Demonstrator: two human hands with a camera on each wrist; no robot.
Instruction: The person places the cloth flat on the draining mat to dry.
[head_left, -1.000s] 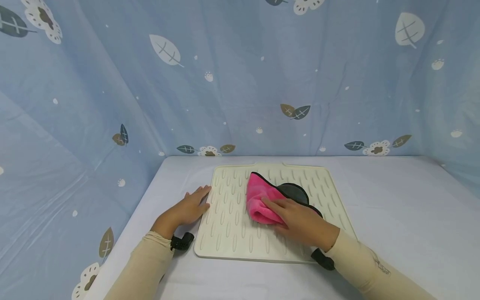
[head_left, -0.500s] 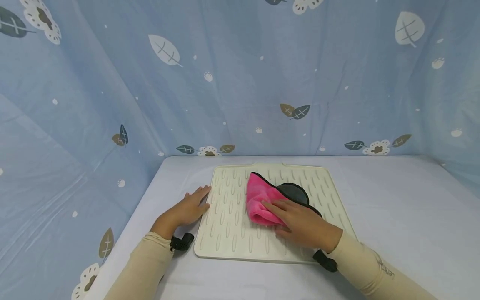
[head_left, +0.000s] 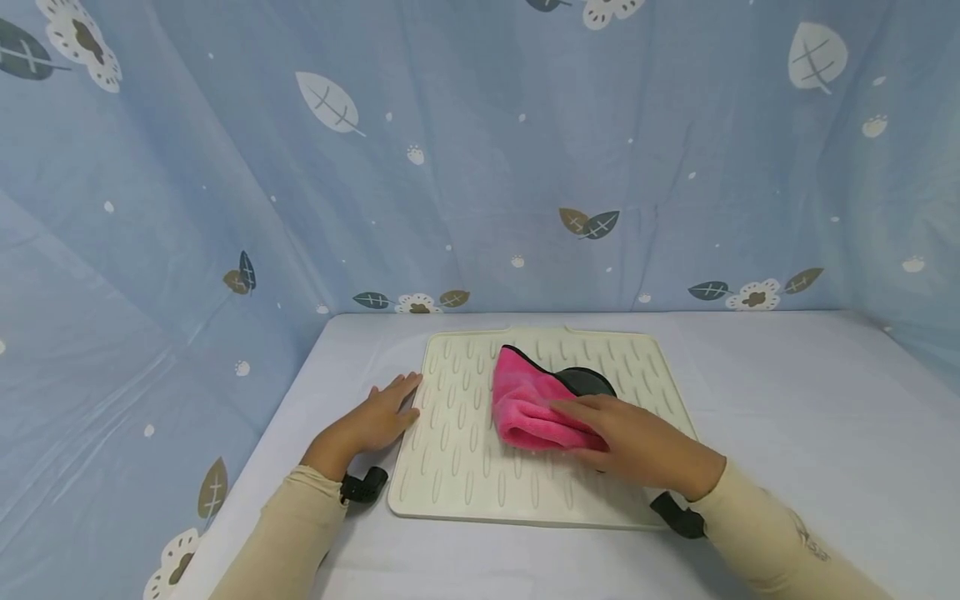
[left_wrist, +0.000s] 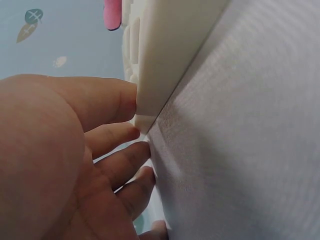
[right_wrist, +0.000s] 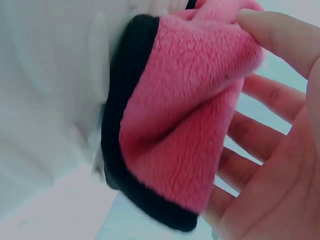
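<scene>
A crumpled pink plush cloth (head_left: 536,412) with black edging lies on a cream ridged mat (head_left: 450,467). From behind it shows a rounded dark grey piece (head_left: 585,382) with a black rim. My right hand (head_left: 645,442) is at the cloth's right side, fingers fairly straight. In the right wrist view the thumb (right_wrist: 280,35) touches the pink pile, and the other fingers extend along the cloth's far side. My left hand (head_left: 371,421) lies flat by the mat's left edge. Its thumb (left_wrist: 107,102) and fingertips touch that edge in the left wrist view.
A white cloth covers the table (head_left: 787,400) around the mat. Blue patterned curtain (head_left: 480,167) hangs behind and along the left side. A black wrist camera (head_left: 366,483) sits under the left wrist, another black camera (head_left: 677,515) under the right.
My right hand has slid to the right across the cloth, its fingers easing back from the middle. The cloth stays almost where it was. My left hand has not moved.
</scene>
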